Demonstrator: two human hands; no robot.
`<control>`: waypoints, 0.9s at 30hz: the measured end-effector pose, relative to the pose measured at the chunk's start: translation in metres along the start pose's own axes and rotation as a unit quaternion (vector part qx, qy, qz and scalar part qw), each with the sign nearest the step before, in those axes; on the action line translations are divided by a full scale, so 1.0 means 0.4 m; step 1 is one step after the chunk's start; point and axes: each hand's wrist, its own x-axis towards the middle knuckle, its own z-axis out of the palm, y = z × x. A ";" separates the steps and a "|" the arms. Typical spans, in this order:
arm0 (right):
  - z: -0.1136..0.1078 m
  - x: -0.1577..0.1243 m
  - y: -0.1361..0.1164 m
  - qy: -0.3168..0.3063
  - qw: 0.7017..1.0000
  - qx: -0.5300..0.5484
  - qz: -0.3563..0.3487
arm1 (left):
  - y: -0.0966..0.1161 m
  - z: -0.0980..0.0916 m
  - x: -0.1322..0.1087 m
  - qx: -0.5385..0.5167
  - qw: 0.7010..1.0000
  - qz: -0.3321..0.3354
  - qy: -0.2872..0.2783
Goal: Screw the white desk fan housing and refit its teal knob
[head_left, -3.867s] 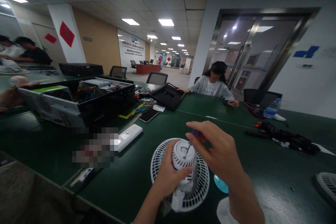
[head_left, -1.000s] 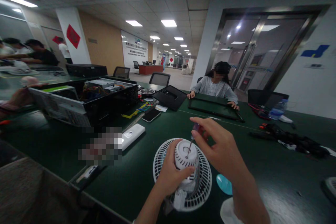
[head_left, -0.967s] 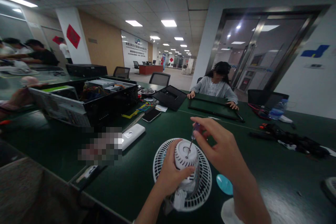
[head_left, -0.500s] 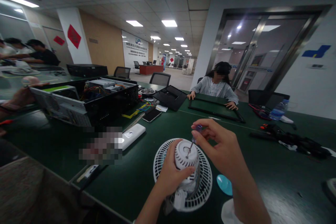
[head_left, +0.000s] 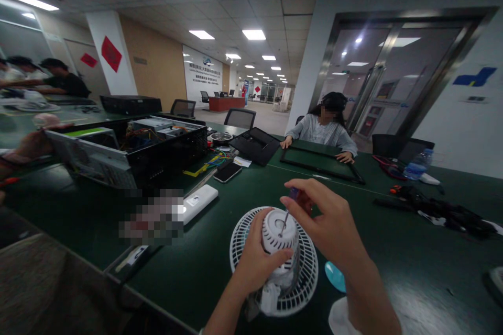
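Observation:
A small white fan [head_left: 288, 230] lies face down on the green table, its motor housing up and its round grille [head_left: 310, 272] spread beneath. My left hand [head_left: 257, 254] wraps round the housing from the left, thumb across the front. Between the thumb and fingers of my right hand [head_left: 320, 209] is a screwdriver [head_left: 286, 215] with a purple handle, mostly covered by the fingers. Its metal shaft slants down to the top of the housing, where the tip meets a screw spot. Beside my right forearm lies a light-blue disc [head_left: 335, 276], partly covered by the arm.
An opened computer case [head_left: 165, 152] stands at the left, with a person's hand beside it. A phone [head_left: 228, 172] and a long white device [head_left: 200, 204] lie nearer. Across the table a person holds a black frame [head_left: 322, 165]. A water bottle [head_left: 419, 165] stands at the right.
My right hand has turned and shifted slightly left around the screwdriver handle, hiding more of it. My left hand and the fan stay in place.

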 end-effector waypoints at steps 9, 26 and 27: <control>0.008 -0.002 0.003 0.028 0.998 -0.026 -0.049 | 0.002 -0.001 -0.002 0.007 1.000 -0.003 -0.001; 0.006 0.002 0.009 0.002 0.999 -0.047 0.008 | 0.003 -0.001 -0.002 0.001 1.000 0.001 -0.004; 0.001 0.001 0.010 -0.008 0.999 -0.032 0.012 | 0.004 -0.001 -0.002 0.001 1.000 -0.001 -0.003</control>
